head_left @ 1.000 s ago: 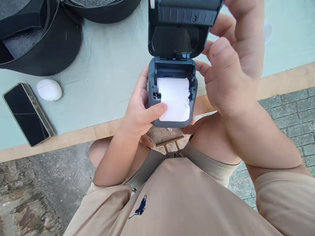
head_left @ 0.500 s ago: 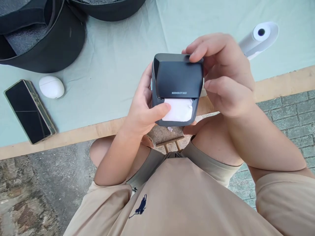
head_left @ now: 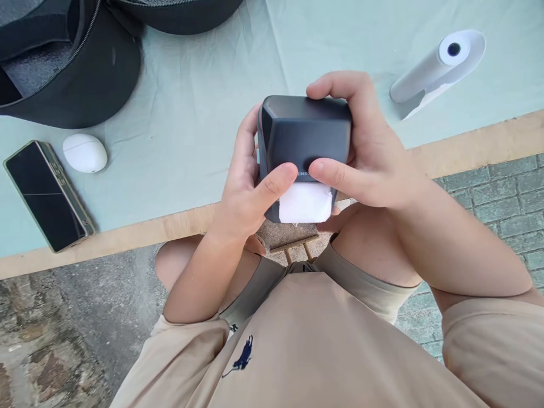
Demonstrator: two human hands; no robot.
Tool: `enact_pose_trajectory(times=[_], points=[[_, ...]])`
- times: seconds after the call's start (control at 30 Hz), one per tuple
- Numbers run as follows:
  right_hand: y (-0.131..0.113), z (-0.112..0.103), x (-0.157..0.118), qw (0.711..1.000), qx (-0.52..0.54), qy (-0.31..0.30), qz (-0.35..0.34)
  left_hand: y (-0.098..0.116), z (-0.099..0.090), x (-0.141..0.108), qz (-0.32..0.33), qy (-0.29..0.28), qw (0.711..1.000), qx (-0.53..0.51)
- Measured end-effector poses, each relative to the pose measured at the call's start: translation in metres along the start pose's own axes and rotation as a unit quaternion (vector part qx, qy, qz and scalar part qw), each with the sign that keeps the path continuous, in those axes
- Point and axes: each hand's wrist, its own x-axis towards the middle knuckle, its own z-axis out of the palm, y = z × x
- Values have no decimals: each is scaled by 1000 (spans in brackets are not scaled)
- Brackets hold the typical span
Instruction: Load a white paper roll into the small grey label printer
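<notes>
A dark label printer (head_left: 309,139) is held between both my hands over the table's front edge. White paper (head_left: 305,203) sticks out of its slot toward me. My left hand (head_left: 253,181) wraps round the printer's left side, its thumb on the front near the partly covered lettering. On the right side my right hand (head_left: 365,141) grips it, with the thumb on the front cover and the index finger over the top edge. The undersides of the printer and some fingertips are hidden.
A white paper roll (head_left: 425,73), partly unrolled, lies at the right of the cloth-covered table (head_left: 191,124). At the left are an open black zip case (head_left: 106,85), a white rounded case (head_left: 85,153) and a phone (head_left: 46,195).
My right thumb has come onto the printer's front cover, and my right index finger has shifted left along its top. My left thumb has moved off the paper onto the cover. The printer is tilted differently.
</notes>
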Motion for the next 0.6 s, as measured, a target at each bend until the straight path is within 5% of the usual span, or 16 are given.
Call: enact_pose_trajectory(times=[0.27,0.6], points=[[-2,-3,2,997,60,-24,33,-2,-6,2,18,-22,1000,-2],[10,2,6,999,41,19,-25,-2,-3,9,-5,23,1000,14]])
